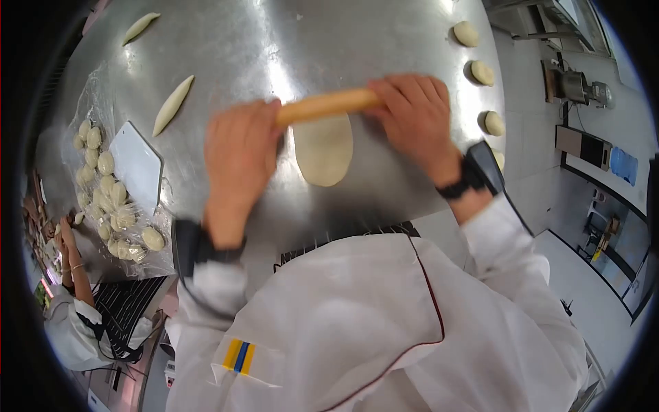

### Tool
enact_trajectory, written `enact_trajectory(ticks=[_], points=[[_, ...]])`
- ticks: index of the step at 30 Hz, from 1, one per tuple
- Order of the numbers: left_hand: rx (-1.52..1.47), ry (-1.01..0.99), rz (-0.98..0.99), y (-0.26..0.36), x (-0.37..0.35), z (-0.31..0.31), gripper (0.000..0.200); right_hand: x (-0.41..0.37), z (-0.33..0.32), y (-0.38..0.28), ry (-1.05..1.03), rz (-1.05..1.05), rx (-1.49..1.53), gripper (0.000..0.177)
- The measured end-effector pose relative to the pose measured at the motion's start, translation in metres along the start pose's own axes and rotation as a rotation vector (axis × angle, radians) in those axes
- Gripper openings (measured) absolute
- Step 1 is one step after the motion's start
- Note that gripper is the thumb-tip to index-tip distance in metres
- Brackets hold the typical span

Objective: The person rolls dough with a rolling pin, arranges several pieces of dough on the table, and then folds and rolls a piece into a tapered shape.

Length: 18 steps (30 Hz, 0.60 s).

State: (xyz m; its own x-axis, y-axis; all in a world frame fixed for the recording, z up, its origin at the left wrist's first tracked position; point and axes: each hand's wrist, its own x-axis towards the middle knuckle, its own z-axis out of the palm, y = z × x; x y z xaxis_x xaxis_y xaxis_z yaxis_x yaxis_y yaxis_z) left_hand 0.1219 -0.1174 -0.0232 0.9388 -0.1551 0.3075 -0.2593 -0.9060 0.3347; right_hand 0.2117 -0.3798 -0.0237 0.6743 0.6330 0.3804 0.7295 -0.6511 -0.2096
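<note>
A wooden rolling pin [326, 105] lies crosswise over a flattened oval of dough [325, 152] on the steel table. My left hand [241, 147] is closed round the pin's left end, and my right hand [414, 113] grips its right end. Both hands are somewhat blurred. The oval's far edge is hidden behind the pin; its near part spreads toward me on the metal. A pointed, spindle-shaped piece of dough [173, 106] rests to the left of my left hand.
Left of me, a white scraper [137, 165] lies beside several dough balls [105, 163] under clear plastic. Another dough spindle [141, 29] is at the far left. Several dough pieces [482, 73] line the table's right edge. A co-worker [82, 302] stands at lower left.
</note>
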Motion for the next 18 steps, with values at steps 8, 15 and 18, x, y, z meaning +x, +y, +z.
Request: enact_trajectory(ticks=[8, 15, 18], points=[[0.323, -0.325, -0.221, 0.004, -0.006, 0.019, 0.064, -0.007, 0.028, -0.023, -0.228, 0.155, -0.162, 0.052], [0.515, -0.011, -0.261, -0.058, 0.117, 0.038, 0.049, 0.111, 0.08, 0.074, -0.132, 0.234, -0.317, 0.054], [0.312, -0.197, -0.059, -0.063, 0.103, 0.026, 0.041, 0.147, 0.055, 0.087, -0.672, 0.503, 0.265, 0.048]])
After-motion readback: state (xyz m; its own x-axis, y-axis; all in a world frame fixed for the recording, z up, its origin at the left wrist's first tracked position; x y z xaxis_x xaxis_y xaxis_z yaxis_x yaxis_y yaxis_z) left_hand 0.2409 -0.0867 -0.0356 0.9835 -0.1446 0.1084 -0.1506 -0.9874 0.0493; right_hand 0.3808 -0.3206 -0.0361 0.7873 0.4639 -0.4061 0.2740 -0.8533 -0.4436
